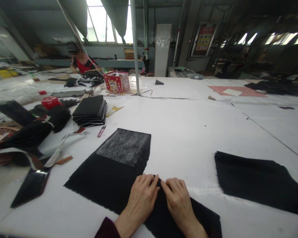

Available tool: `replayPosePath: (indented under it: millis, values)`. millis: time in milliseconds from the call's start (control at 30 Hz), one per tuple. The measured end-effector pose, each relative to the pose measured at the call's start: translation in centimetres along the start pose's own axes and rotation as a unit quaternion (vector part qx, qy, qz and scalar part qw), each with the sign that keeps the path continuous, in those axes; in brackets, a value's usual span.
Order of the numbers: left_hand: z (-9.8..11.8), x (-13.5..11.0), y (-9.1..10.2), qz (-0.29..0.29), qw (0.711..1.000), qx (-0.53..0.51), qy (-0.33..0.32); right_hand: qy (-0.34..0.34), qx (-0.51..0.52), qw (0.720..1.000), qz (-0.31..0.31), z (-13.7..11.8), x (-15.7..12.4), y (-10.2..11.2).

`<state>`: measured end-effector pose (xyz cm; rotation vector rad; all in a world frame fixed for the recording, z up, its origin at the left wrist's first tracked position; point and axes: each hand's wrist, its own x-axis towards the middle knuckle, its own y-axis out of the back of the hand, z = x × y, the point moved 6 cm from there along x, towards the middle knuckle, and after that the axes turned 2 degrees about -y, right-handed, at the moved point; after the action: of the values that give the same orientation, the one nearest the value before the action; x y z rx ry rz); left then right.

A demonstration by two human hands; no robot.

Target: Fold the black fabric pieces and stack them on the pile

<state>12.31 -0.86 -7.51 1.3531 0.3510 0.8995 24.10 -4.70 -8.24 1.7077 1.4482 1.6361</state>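
Note:
Close together at the front of the table, my left hand (pixel 144 192) and my right hand (pixel 176 199) pinch the far edge of a black fabric piece (pixel 161 219). Fingers of both hands are bent and closed on that edge; the fingertips partly hide it. Beside my left hand lies a stack of black fabric pieces (pixel 99 177), with a speckled grey patch (pixel 125 145) on its far part. The held fabric meets or overlaps this stack; the exact boundary is hard to make out. To my right lies another black fabric pile (pixel 255 178), apart from my hands.
Pink-handled thread snips (pixel 101 131) lie near a folded black stack (pixel 89 110). A dark shiny phone-like slab (pixel 31 186), tied black bundle (pixel 37 130) and white strips crowd the left. Farther back are a red patterned box (pixel 116 82), a pole (pixel 135 49) and another person (pixel 83 62).

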Motion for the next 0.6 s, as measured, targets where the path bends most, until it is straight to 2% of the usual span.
replayPosePath:
  millis: [100,167,300,600]
  values:
    - [0.1,0.2,0.8,0.010,1.000,0.015,-0.003,-0.007,-0.005,1.000,-0.003,0.0,0.0,0.0]
    - [0.6,0.2,0.9,0.004,0.999,0.024,-0.034,-0.011,-0.007,1.000,-0.004,0.1,0.0,0.0]
    - [1.6,0.1,0.0,-0.033,0.995,0.052,-0.078,-0.028,0.010,1.000,0.006,0.7,-0.2,0.1]
    - [1.8,0.0,-0.8,-0.074,0.989,0.091,-0.089,-0.034,0.054,0.998,0.003,3.2,-2.7,1.8]
